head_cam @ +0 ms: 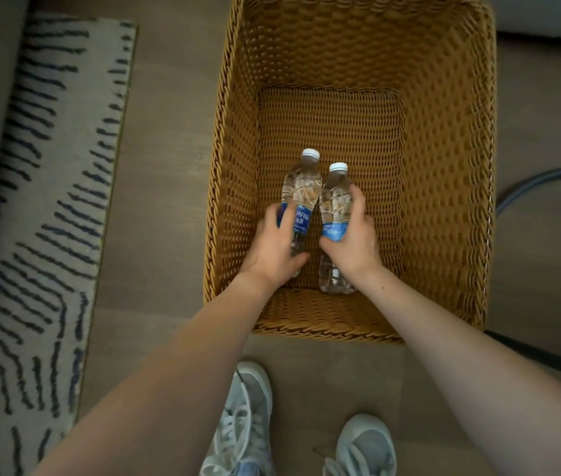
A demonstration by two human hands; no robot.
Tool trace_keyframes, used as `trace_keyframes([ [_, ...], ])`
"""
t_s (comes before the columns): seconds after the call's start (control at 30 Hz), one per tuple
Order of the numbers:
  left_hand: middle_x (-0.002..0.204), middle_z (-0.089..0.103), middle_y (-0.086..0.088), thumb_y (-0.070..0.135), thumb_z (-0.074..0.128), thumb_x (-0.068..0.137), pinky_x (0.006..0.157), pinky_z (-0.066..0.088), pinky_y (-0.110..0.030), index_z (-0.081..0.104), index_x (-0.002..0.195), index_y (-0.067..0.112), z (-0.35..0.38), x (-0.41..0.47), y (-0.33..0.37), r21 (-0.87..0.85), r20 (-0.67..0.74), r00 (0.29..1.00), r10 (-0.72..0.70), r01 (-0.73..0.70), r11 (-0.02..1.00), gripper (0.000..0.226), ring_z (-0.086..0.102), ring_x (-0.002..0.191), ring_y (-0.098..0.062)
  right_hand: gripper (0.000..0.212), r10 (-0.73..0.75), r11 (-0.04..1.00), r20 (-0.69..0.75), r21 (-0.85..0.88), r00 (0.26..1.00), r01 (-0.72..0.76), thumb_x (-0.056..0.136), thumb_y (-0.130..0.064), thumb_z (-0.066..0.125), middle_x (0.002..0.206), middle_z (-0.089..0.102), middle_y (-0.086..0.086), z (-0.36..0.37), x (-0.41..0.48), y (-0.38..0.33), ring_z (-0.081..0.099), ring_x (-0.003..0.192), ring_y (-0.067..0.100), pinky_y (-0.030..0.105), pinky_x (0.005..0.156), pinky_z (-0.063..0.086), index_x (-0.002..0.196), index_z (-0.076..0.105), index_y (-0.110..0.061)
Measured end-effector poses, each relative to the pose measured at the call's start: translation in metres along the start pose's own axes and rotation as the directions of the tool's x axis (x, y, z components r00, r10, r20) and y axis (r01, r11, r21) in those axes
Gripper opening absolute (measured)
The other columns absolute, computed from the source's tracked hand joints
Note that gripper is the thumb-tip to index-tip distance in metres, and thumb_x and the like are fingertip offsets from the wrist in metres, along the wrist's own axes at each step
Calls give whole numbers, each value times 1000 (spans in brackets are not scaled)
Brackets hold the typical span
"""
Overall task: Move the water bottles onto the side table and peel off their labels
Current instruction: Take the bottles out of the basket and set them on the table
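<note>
I am bent over the wicker basket (451, 201) on the floor, one arm going down to each bottle so that both can come out in one lift. My left hand (274, 245) is curled round the left bottle (301, 190), fingers over its left side and thumb tucked under on the near right, right across the blue label (301, 218). My right hand (351, 242) wraps the right bottle (336, 201) the same way, thumb on the left and fingers round the far right side. I hold at the label band because it sits about midway along the body, where I judge a full bottle balances best and the ridged plastic gives least. The two bottles lie side by side, nearly touching, at the near end of the basket bottom, with their white caps pointing to the far side. Whether they are resting on the weave or are just clear of it, I cannot tell. Both labels are on, so I judge the peeling is all to come. The side table is not in view. My shoes (244, 413) stand just near the basket's near rim, and a striped rug (42, 201) lies on the left.
</note>
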State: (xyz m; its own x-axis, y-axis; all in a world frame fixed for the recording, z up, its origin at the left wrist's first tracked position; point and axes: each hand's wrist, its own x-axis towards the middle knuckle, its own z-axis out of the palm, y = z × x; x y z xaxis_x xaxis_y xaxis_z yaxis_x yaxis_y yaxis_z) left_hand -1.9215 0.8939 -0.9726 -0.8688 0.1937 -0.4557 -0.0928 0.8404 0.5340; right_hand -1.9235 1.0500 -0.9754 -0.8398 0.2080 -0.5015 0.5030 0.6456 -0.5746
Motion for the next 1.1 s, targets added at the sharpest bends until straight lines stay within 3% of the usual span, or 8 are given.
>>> trace_keyframes([
  [0.23,135,49,-15,22,82,77,101,48,-46,4,151,45,4,3,0,-256,79,989,-125,141,956,110,52,122,-30,108,19,1000,-29,-13,999,-19,83,-14,77,124,52,20,0,-2,7,57,111,36,35,86,45,158,4,-38],
  [0.43,125,58,7,4,85,68,74,48,-5,21,154,36,5,6,-5,-455,20,990,-142,135,880,111,61,91,9,108,12,991,-6,134,1000,-11,82,-2,77,122,60,16,3,-4,3,62,109,32,50,94,54,158,10,-40],
  [0.5,123,60,8,1,83,67,79,49,-6,29,153,31,1,4,-1,-509,9,986,-166,147,848,107,61,94,10,106,4,983,-14,186,1000,-2,81,1,77,124,60,14,-1,-6,1,61,111,30,49,97,53,158,15,-39],
  [0.6,126,63,2,3,83,67,100,51,-29,35,152,24,-16,-6,11,-525,17,983,-181,163,835,100,63,110,-10,104,-31,971,-64,233,997,45,78,2,78,117,57,0,-17,-17,-4,63,107,21,32,91,54,158,22,-34],
  [0.7,126,64,2,7,85,66,99,51,-29,38,150,24,-44,-30,31,-498,16,985,-170,155,853,98,64,109,-10,101,-61,951,-113,296,992,92,76,5,77,110,51,-24,-45,-39,-19,60,91,-14,0,72,42,157,27,-28],
  [0.83,121,66,6,12,86,64,97,54,-35,39,149,31,-100,-82,77,-542,21,978,-206,184,820,99,67,104,-10,98,-73,922,-127,369,989,115,77,10,76,127,43,-26,-106,-85,-60,42,98,-39,-8,76,35,157,29,-22],
  [0.93,118,68,7,15,86,62,95,55,-40,38,148,36,-156,-130,124,-613,16,967,-252,209,762,100,68,102,-10,97,-47,906,-140,410,989,102,76,10,77,129,42,-37,-166,-134,-104,45,108,-33,-4,85,38,156,32,-24],
  [1.1,108,73,9,23,85,56,87,58,-32,38,148,30,-273,-222,223,-694,-2,955,-298,213,688,103,72,93,-5,97,-66,883,-157,451,985,131,76,6,79,152,48,-5,-283,-238,-195,56,128,10,27,100,52,154,32,-30],
])
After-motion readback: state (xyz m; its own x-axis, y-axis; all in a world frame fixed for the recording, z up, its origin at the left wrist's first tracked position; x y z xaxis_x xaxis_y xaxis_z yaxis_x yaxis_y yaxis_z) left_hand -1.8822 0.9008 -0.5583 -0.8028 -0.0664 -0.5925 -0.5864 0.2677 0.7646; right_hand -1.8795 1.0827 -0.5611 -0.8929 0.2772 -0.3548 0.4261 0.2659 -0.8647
